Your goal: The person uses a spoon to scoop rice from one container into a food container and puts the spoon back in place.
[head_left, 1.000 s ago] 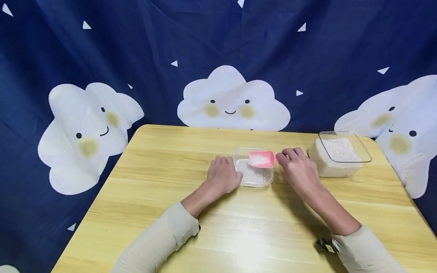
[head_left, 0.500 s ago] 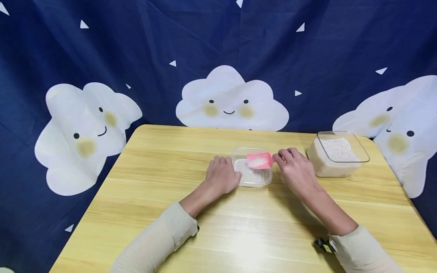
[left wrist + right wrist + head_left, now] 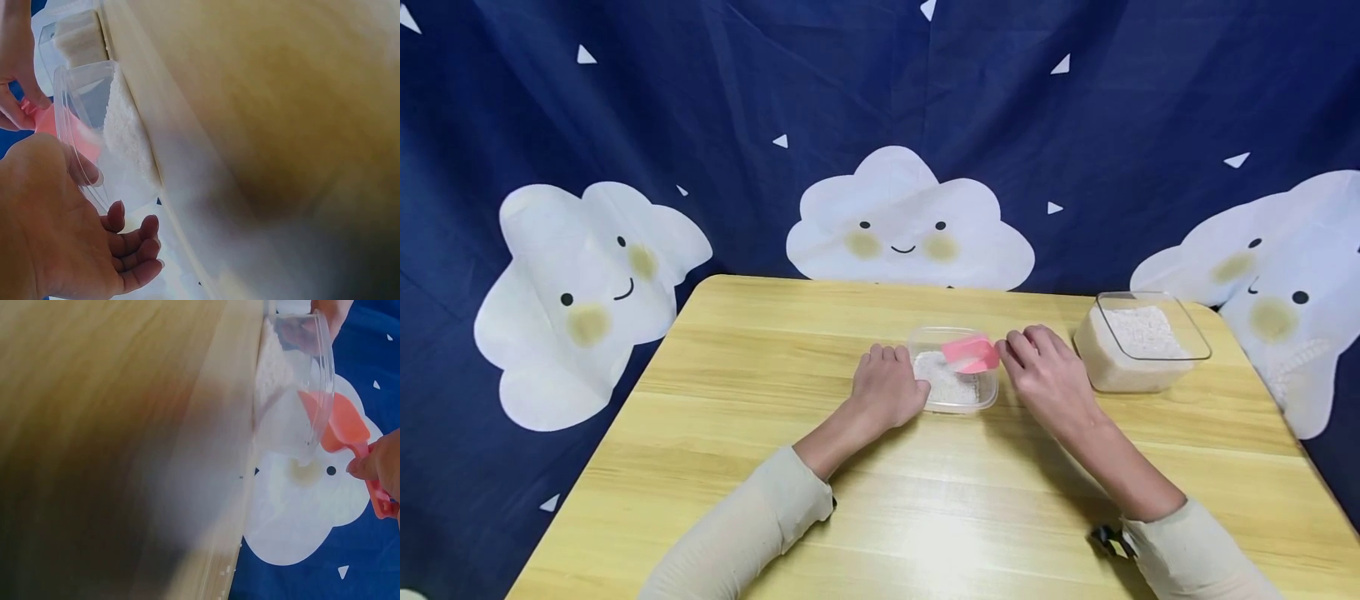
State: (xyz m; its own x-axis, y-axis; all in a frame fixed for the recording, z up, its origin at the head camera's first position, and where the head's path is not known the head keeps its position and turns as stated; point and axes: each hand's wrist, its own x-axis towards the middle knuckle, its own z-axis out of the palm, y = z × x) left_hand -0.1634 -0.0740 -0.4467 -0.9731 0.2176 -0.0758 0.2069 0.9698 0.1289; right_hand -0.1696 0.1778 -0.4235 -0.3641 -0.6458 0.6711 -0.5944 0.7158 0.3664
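My left hand holds the left side of a small clear plastic container. In the left wrist view its thumb hooks over the rim and the other fingers curl outside. White grains that look like rice cover the container's bottom. My right hand pinches the handle of a pink scoop. The scoop's bowl is tilted down over the container, and grains slide off its lip. In the right wrist view the thumb presses on the handle; most of that hand is out of frame.
A larger clear bin, filled high with rice, stands at the back right of the wooden table. Behind the table hangs a dark blue curtain with clouds. A few stray grains lie near the table edge.
The scoop, first level and loaded with rice, has tilted over to the left and now carries fewer grains. The right hand has shifted slightly left; the left hand keeps its hold.
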